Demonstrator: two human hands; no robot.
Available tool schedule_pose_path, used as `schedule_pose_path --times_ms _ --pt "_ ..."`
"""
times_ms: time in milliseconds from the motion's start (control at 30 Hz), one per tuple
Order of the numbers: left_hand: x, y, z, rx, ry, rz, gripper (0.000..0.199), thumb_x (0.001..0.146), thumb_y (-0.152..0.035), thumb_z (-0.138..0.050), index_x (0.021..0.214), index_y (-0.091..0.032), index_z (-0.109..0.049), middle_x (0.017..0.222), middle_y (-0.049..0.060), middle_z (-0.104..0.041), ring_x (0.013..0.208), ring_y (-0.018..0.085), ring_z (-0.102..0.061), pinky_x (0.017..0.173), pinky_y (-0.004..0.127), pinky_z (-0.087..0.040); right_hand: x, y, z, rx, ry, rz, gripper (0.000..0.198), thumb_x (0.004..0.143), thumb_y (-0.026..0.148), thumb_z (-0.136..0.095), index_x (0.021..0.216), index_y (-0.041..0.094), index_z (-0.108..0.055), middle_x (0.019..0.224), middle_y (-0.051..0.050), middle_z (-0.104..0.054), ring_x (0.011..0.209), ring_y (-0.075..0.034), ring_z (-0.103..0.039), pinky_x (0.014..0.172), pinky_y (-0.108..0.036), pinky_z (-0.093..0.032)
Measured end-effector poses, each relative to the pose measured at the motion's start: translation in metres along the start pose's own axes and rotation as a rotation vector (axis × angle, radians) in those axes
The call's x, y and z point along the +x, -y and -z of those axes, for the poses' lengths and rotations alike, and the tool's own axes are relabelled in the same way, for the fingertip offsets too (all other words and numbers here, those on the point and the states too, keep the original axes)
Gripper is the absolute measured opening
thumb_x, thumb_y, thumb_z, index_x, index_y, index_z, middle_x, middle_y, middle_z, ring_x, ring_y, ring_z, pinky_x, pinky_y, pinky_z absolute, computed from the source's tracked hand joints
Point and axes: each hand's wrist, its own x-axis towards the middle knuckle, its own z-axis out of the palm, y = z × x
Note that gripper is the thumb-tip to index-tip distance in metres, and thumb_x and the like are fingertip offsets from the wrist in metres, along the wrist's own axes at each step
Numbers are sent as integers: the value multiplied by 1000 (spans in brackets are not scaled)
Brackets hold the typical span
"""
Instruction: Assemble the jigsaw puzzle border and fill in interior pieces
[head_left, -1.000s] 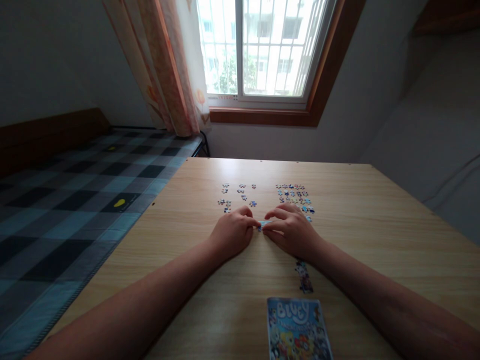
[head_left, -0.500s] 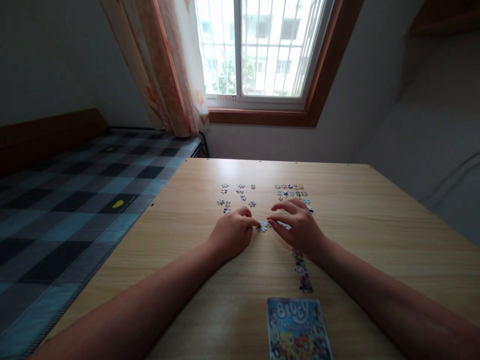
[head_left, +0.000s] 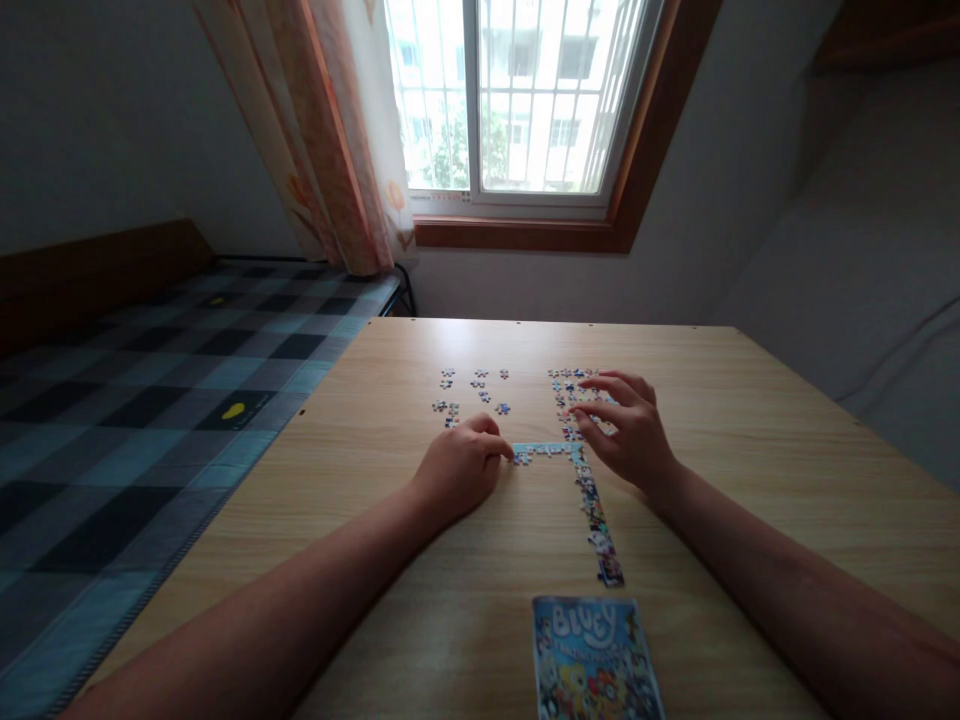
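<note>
Joined jigsaw pieces form an L-shaped strip (head_left: pixel 546 449), with its top arm running left to right and its long arm (head_left: pixel 592 505) coming down toward me. At the left end of the top arm, my left hand (head_left: pixel 461 462) has curled fingers, and its index fingertip presses the end piece. My right hand (head_left: pixel 626 425) hovers over the right group of loose jigsaw pieces (head_left: pixel 568 400), fingers spread and nothing visible between them. That hand hides part of the group. More loose jigsaw pieces (head_left: pixel 480 384) lie scattered beyond my left hand.
A picture sheet (head_left: pixel 598 660) marked "BLUEY" lies at the near side of the wooden table (head_left: pixel 360 610). To the left is a bed (head_left: pixel 165 400) with a checked cover. Ahead are a curtain (head_left: pixel 322 130) and a barred window (head_left: pixel 540 100).
My right hand has moved right and slightly away from the strip's top arm, uncovering the strip's corner and the upper part of its long arm. My left hand stays at the left end.
</note>
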Motion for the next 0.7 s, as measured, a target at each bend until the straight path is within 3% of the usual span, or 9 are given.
schedule_pose_path --times_ms 200,500,700 --pt "1 -2 2 5 11 -17 35 83 -13 -49 84 -27 -82 93 4 -72 78 16 -67 75 31 -55 -1 -19 -2 95 -85 -199 18 91 30 -63 85 26 -79 108 -8 -72 109 -29 -60 99 -51 -45" --pt "3 -1 0 26 28 -16 34 85 -13 -51 90 -25 -82 95 5 -71 75 15 -65 74 31 -54 0 -36 -3 109 -171 -356 19 88 32 -63 84 22 -79 104 -8 -72 107 -27 -63 100 -49 -45" --pt "2 0 0 33 31 -21 34 86 -15 -51 93 -26 -82 96 6 -70 77 16 -65 76 32 -54 -2 -92 23 -62 -309 -482 23 88 32 -58 88 18 -77 103 -8 -72 105 -26 -63 102 -48 -43"
